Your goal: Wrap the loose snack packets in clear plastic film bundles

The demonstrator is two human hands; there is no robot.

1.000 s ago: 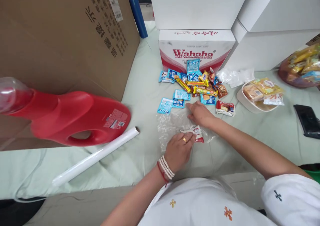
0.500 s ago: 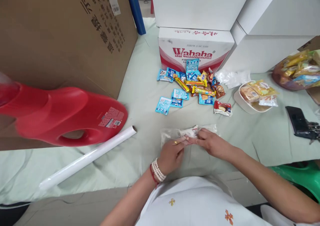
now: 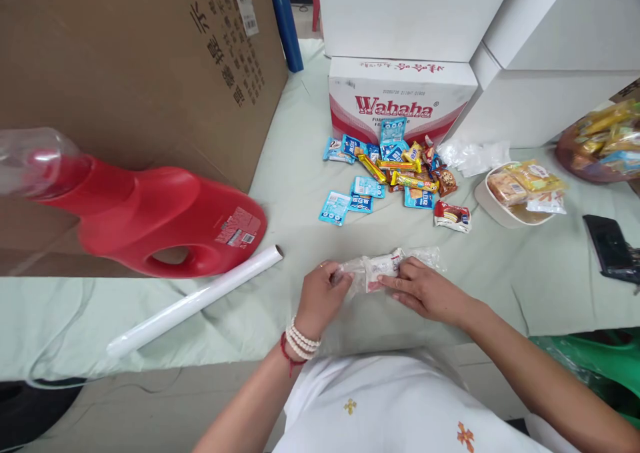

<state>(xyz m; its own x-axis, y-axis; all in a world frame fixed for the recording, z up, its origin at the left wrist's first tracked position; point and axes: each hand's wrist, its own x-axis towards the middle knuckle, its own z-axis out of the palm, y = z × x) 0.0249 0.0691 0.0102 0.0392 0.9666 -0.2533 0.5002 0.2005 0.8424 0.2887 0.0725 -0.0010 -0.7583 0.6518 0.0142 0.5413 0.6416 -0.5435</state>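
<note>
My left hand (image 3: 323,295) pinches the left end of a clear plastic bag (image 3: 353,269), thumb and fingers closed on it. A white snack packet with red print (image 3: 383,266) lies in or under the clear plastic, on the cloth; I cannot tell which. My right hand (image 3: 425,286) grips the packet's right part, its index finger stretched across the front and its thumb side partly hidden. More of the clear plastic sticks out past the right hand. Beyond the hands, a red and white snack packet (image 3: 453,216) lies by itself.
Several small snack packets (image 3: 395,173) are heaped before a Wahaba-printed carton (image 3: 400,99). To the right stand a white bowl of snacks (image 3: 510,203) and a phone (image 3: 607,243). A white roll (image 3: 200,299) and a large red jug (image 3: 175,219) lie left, beside a brown carton (image 3: 125,73).
My left hand has moved left from the packet to the plastic's end and pinches it. The packet shows more now. My right hand stays on it. The whole view has shifted slightly.
</note>
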